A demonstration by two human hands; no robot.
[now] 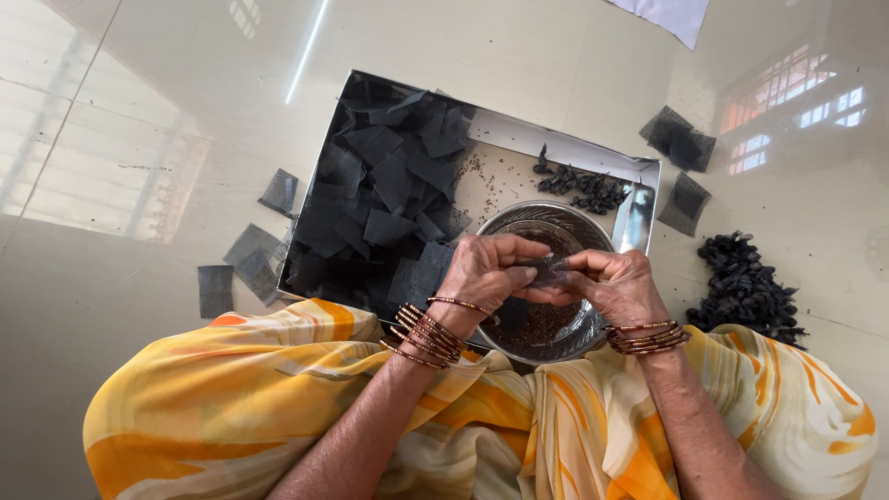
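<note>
a small dark mesh square [546, 268] sits pinched between both hands, held over a round steel bowl [593, 231]. the left hand [486, 273] has its fingers curled in, the thumb and fingertips closed on the left edge of the square. the right hand [616, 287] grips the other side the same way, fingers bent tight around it, so most of the piece is hidden and its exact shape is hard to tell. both wrists carry stacks of thin reddish-brown bangles [428, 335].

the bowl beneath holds a layer of small dark brown seeds [542, 324]. it rests in the near right corner of a shallow rectangular metal tray [574, 148]. the left part of the tray is heaped with many loose black mesh squares [384, 199], overlapping in all directions. at the far right of the tray lies a small cluster of dark tied bundles [583, 190], with a scatter of seeds on the bare tray between them and the heap.

outside the tray, on the glossy pale floor [139, 278], several grey mesh pieces [245, 264] lie to the left, and a few more [681, 143] lie to the far right. a larger pile of dark bundles [745, 292] sits on the floor to the right, near the right forearm. yellow and orange patterned cloth [241, 398] covers the person's lap along the near edge.
</note>
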